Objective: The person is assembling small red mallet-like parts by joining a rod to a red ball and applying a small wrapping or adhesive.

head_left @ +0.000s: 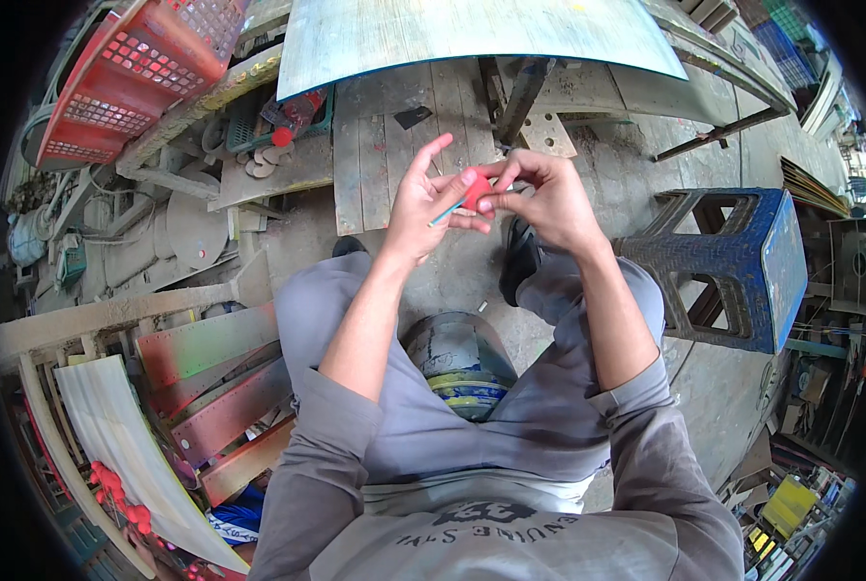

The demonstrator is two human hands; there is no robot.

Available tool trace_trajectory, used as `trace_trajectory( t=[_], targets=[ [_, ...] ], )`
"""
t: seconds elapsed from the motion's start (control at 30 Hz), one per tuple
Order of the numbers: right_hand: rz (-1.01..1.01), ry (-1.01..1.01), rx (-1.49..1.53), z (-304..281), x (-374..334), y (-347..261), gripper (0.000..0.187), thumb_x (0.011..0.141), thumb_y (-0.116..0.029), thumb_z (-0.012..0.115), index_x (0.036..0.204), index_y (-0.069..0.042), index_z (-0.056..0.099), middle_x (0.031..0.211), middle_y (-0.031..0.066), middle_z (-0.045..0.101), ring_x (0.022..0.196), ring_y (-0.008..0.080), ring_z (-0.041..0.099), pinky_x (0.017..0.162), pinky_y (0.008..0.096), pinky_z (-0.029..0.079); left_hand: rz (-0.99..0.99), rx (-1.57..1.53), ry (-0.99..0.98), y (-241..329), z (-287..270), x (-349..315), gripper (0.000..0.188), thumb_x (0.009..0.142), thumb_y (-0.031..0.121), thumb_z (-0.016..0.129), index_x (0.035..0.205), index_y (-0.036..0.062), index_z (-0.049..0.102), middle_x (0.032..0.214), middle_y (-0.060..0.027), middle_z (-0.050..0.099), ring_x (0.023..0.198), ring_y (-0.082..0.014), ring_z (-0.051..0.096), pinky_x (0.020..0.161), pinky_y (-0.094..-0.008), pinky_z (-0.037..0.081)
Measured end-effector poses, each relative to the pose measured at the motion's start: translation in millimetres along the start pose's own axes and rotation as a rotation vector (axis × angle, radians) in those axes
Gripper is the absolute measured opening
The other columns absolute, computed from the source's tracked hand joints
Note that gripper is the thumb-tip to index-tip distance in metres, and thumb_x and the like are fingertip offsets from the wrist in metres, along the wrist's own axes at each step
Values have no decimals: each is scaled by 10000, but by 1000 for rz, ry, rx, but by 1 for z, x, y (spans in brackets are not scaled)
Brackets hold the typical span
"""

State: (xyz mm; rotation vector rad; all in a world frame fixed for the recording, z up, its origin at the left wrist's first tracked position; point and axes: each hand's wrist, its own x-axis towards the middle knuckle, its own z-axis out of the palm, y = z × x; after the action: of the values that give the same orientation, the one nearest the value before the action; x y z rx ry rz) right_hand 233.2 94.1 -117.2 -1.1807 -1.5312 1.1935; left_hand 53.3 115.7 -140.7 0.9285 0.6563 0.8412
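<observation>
In front of my knees, both hands meet over a small red piece [477,190], too small to name for certain. My left hand [416,215] grips it between thumb and fingers, with the index finger raised. A thin light-blue stick [445,214] juts out under the left thumb; its other end is hidden. From the other side, my right hand [556,198] pinches the red piece with thumb and fingertips.
A pale board [472,37] spans the far side above a plank bench [360,155]. A red perforated basket [142,73] stands far left, a blue stool [782,271] lies at right. Painted boards [215,344] and a cluster of red pieces [118,496] sit lower left.
</observation>
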Motion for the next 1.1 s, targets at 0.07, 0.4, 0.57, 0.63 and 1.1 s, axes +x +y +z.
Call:
trace_trajectory(
  t=[0.07,0.4,0.57,0.63,1.1],
  targets=[
    [-10,73,49,4,2,-2,191,741,60,713,733,7,530,907,120,685,828,118,637,726,263,542,22,-235,91,-10,1,2,410,933,169,567,1267,5,394,997,-181,638,832,-236,662,717,-356,584],
    [-176,132,-13,1,4,-8,222,725,62,727,698,-8,518,1182,200,584,949,159,612,799,286,533,43,-305,46,-6,7,2,303,910,90,594,1181,-28,530,956,-124,653,725,-147,628,630,-261,529],
    [-180,60,4,3,3,-8,215,719,92,715,694,-3,523,1209,236,570,998,201,610,842,314,523,194,-3,129,-19,-4,8,239,883,13,601,1113,-39,558,910,-107,649,668,-126,610,559,-230,494],
    [11,44,128,-2,1,-7,240,701,84,735,684,5,509,1094,219,634,915,171,639,791,302,545,212,-19,125,-15,-2,7,222,876,-5,601,1092,-41,565,892,-101,650,655,-118,604,538,-222,482],
    [116,228,307,6,0,1,252,734,82,724,665,-27,506,961,159,669,779,122,635,673,246,530,58,-312,152,-7,7,0,227,922,138,588,1102,4,554,970,-96,646,821,-128,628,673,-260,548]
  ],
)
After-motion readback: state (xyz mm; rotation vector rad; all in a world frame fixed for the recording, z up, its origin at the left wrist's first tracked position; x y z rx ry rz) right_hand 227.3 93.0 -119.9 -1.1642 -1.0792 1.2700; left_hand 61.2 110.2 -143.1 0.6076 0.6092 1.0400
